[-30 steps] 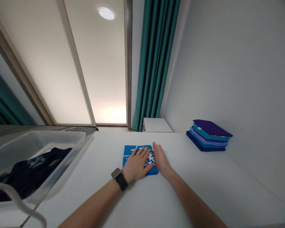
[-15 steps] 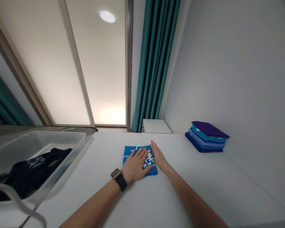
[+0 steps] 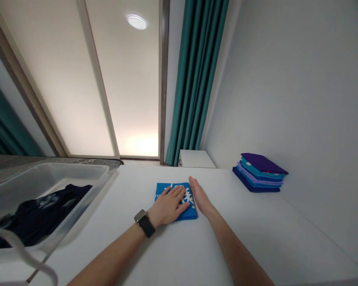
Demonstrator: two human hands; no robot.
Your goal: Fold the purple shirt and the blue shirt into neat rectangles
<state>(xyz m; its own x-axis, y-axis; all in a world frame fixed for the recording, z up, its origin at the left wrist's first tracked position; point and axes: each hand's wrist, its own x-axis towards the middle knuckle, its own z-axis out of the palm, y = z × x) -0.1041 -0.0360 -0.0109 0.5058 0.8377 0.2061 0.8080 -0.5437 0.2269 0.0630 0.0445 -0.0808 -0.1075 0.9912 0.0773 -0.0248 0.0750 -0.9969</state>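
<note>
A blue folded cloth [image 3: 188, 214] with a white leaf-like print and some lettering lies flat on the white table [image 3: 179, 254]. My left hand [image 3: 168, 205], with a dark watch on its wrist, rests palm down across the cloth, fingers stretched out. It covers much of the print. Along the cloth's right edge my right hand [image 3: 200, 198] stands on its side, its fingers straight and held together. That hand appears to touch the edge without gripping it.
To the right, by the wall, is a stack of folded cloths [image 3: 259, 174] in purple and blues. A clear plastic bin [image 3: 98, 174] with dark clothing [image 3: 47, 214] inside stands at the left. A pale curved tube [image 3: 24, 254] crosses the lower left. A white cabinet [image 3: 197, 159] is beyond the table.
My left hand has shifted slightly left and toward me over the cloth. My right hand stays at the cloth's right edge.
</note>
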